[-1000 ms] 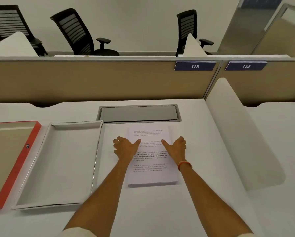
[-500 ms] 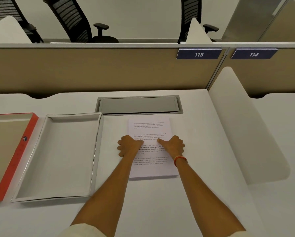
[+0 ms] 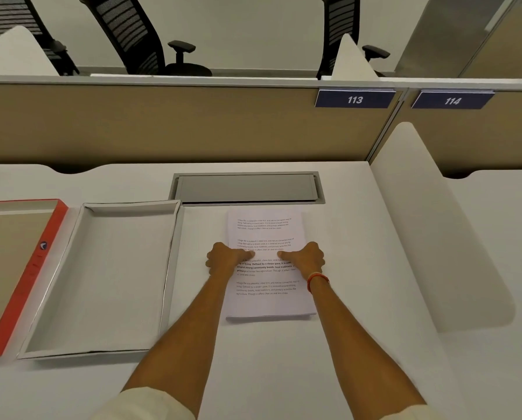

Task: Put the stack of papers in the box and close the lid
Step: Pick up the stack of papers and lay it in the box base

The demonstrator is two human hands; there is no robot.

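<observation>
A stack of printed white papers (image 3: 267, 301) lies flat on the white desk, in the middle. My left hand (image 3: 225, 259) grips its left edge, thumb on top and fingers curled down at the side. My right hand (image 3: 306, 257), with a red band at the wrist, grips the right edge the same way. The open white box (image 3: 102, 280) lies empty just left of the stack. Its lid (image 3: 26, 277), red-edged with a brown inside, lies upturned at the far left, partly cut off by the frame.
A grey cable-tray flap (image 3: 246, 187) is set into the desk just behind the papers. A beige partition (image 3: 162, 122) closes the back, and a white curved divider (image 3: 435, 225) stands along the right. Black office chairs stand beyond the partition.
Both hands went from lying spread flat on the paper to curling their fingers around the stack's side edges. The stack stays flat on the desk.
</observation>
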